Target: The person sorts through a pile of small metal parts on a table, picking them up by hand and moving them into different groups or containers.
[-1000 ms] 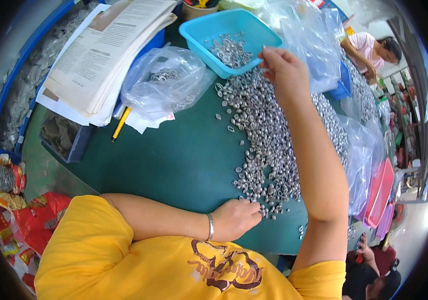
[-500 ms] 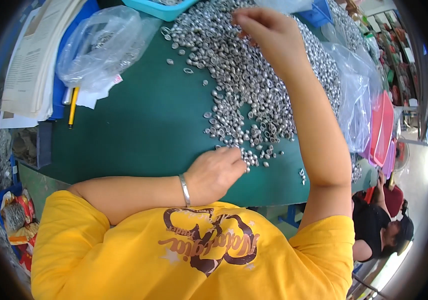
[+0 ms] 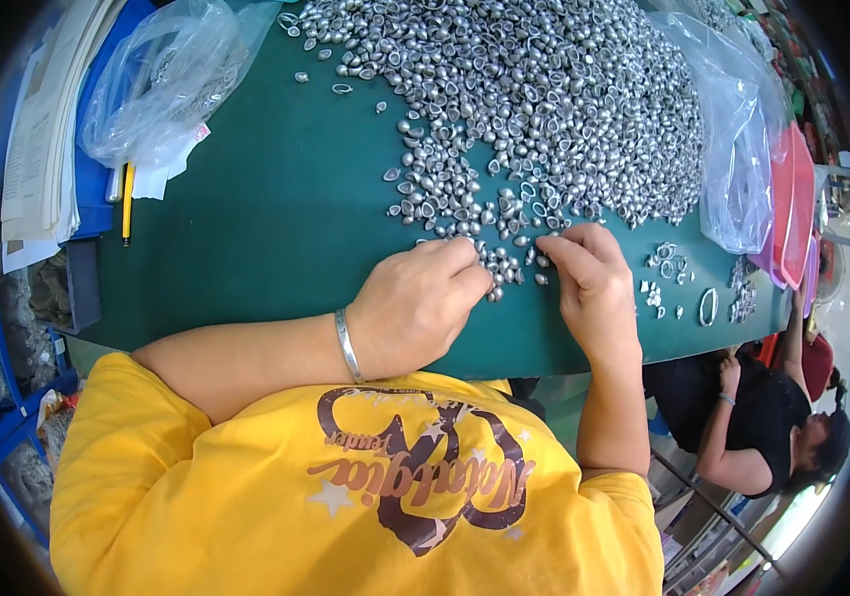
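Two bare hands rest on the green table top (image 3: 246,228), meeting at the near edge of a huge heap of small silver metal pieces (image 3: 564,99), far too many to count, each rounded, shiny and cup-like, some showing a hollow side. That heap spreads from the centre of the table toward twelve and one o'clock, thinning to scattered singles near the hands. Left hand (image 3: 415,303), with one thin metal bangle (image 3: 347,345) on its wrist, lies curled with fingertips bunched among the loose pieces; whether it pinches one I cannot tell. Right hand (image 3: 592,278) lies palm down, fingers bent onto the pieces beside it, its grasp likewise hidden. At three o'clock from the right hand sits a small separate cluster of pieces (image 3: 668,273) and one oval metal ring (image 3: 709,306). One crinkled clear plastic bag (image 3: 161,79) lies at ten o'clock, another clear bag (image 3: 738,159) at two o'clock, and one yellow pencil (image 3: 127,204) rests near a stack of papers (image 3: 42,149) at nine o'clock.
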Action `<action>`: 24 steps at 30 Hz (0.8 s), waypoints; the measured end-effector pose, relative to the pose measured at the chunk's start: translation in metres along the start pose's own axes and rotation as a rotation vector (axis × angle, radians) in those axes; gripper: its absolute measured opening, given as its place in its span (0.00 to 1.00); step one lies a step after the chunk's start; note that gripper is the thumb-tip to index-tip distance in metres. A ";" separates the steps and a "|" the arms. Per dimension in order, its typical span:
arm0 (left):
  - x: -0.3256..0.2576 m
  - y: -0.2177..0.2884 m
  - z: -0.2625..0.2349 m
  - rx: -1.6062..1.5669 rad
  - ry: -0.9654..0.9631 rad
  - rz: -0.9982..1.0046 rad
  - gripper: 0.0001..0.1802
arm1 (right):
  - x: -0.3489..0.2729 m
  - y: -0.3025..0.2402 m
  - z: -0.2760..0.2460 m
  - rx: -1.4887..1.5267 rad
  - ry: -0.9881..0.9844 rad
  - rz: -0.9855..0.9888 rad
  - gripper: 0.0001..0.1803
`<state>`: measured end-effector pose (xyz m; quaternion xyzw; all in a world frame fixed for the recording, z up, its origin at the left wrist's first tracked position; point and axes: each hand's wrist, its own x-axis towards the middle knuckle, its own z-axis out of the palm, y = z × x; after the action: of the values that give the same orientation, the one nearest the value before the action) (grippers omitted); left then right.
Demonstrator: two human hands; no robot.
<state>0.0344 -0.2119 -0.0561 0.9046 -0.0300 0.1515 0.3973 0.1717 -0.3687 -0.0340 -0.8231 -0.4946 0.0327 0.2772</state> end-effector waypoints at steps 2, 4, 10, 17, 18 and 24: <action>0.000 0.000 -0.001 0.013 -0.019 -0.001 0.09 | -0.001 -0.003 0.002 -0.051 0.034 -0.007 0.08; 0.000 0.001 -0.001 0.019 -0.025 -0.004 0.09 | -0.002 -0.004 0.000 -0.078 0.040 -0.050 0.09; 0.001 0.004 -0.004 -0.098 0.008 -0.055 0.09 | -0.013 -0.011 0.000 0.443 0.169 0.318 0.07; -0.004 0.012 -0.003 -1.088 -0.089 -0.466 0.06 | -0.021 -0.009 0.003 1.681 0.109 0.801 0.04; -0.002 0.013 -0.005 -1.190 -0.201 -0.564 0.06 | -0.022 -0.009 0.004 1.760 0.095 0.799 0.04; -0.005 0.008 -0.003 -1.620 -0.560 -0.916 0.07 | -0.026 -0.009 0.008 2.012 0.013 0.774 0.06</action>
<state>0.0278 -0.2153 -0.0497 0.2842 0.1361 -0.3053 0.8986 0.1488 -0.3837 -0.0417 -0.3182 0.0548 0.5055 0.8002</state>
